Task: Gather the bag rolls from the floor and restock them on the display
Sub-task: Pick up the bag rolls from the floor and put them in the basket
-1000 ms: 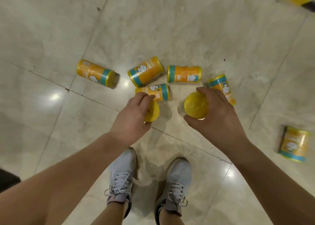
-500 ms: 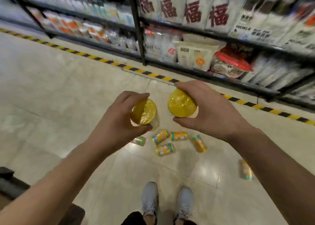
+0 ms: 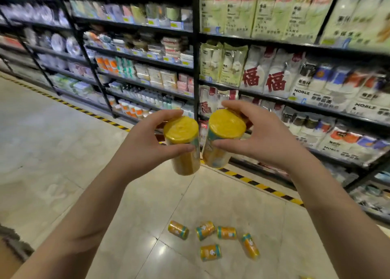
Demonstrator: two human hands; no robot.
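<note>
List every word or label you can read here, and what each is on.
"福": red, on white bags on the middle shelf.
"NOBLE": on white packs right of them.
Shelf price tags, green bags and bag rolls: print too blurred or small to read.

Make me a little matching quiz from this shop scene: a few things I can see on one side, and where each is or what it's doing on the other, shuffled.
Things
1. left hand
2. loose bag rolls
3. black-and-yellow tape
4. white sacks with a red character

States
A. standing on a shelf
B. stuck along the floor at the shelving's foot
C. lying on their sides on the floor
D. gripping a yellow-topped roll

Pairs: 1-D, 2-C, 3-B, 4-A.
</note>
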